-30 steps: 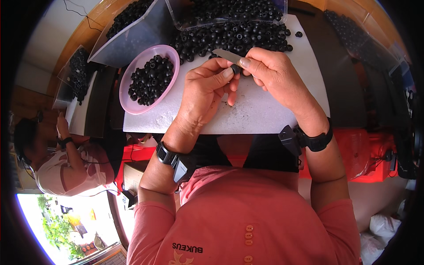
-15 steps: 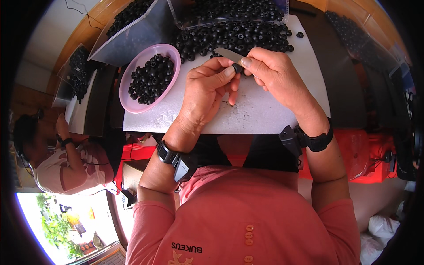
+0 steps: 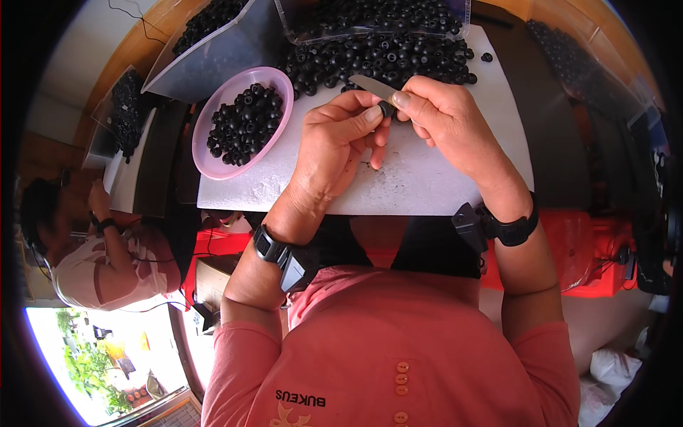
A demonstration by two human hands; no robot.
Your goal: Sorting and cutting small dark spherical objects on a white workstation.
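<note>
My left hand (image 3: 334, 146) pinches a small black ring-shaped part (image 3: 386, 108) between thumb and fingers over the white board (image 3: 427, 178). My right hand (image 3: 445, 117) grips a small knife, whose grey blade (image 3: 373, 86) points left and up and meets the black part. Both hands touch at the fingertips. A loose heap of the same black parts (image 3: 384, 57) lies just beyond them on the board. A pink bowl (image 3: 213, 160) holding several black parts stands to the left of my left hand.
A clear plastic bin (image 3: 370, 14) of black parts sits at the far edge, and a grey tray (image 3: 213, 50) at the far left. Another person (image 3: 107, 249) sits at the left by a second table. Red crates (image 3: 590, 249) stand under the board.
</note>
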